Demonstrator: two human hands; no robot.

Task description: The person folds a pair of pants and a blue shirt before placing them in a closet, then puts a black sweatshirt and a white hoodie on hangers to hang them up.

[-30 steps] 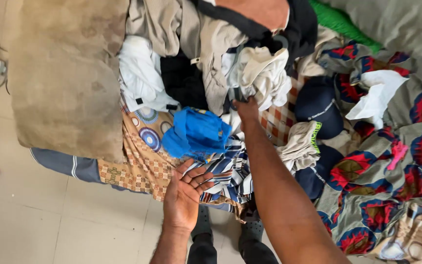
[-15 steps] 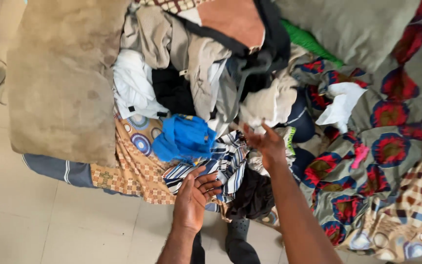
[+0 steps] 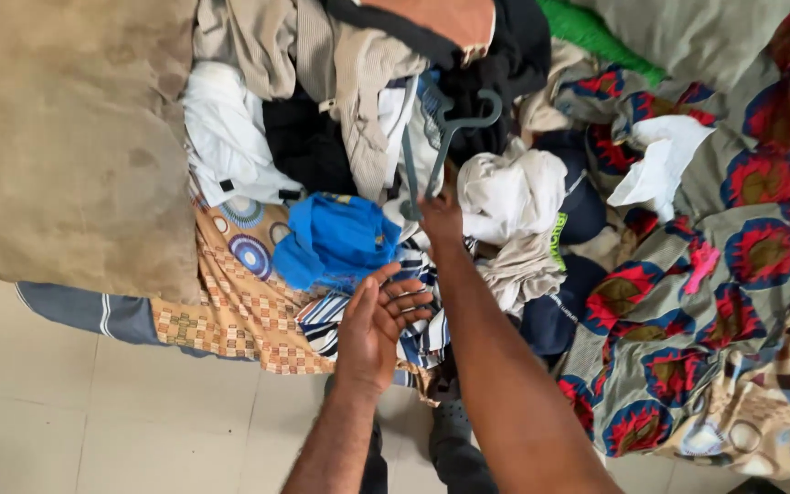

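My right hand [image 3: 441,218] grips the lower end of a grey-blue plastic clothes hanger [image 3: 445,137] and holds it up over a heap of clothes on a bed. My left hand [image 3: 378,322] is open, palm up, fingers spread, above a blue-and-white striped garment [image 3: 418,334] at the bed's near edge. A bright blue garment [image 3: 336,240] lies just left of both hands. A white crumpled garment [image 3: 509,187] sits right of the right hand. A beige striped shirt [image 3: 358,82] lies behind the hanger.
A large tan cushion [image 3: 75,137] fills the left of the bed. A patterned red, blue and grey cloth [image 3: 733,274] covers the right side. A white shirt [image 3: 226,137], dark clothes [image 3: 308,146] and a green cloth [image 3: 596,37] lie in the heap. Pale tiled floor [image 3: 93,412] is below.
My right hand has lifted the hanger clear of the heap and moved left. My left hand has turned palm up and risen slightly. The view has moved closer.
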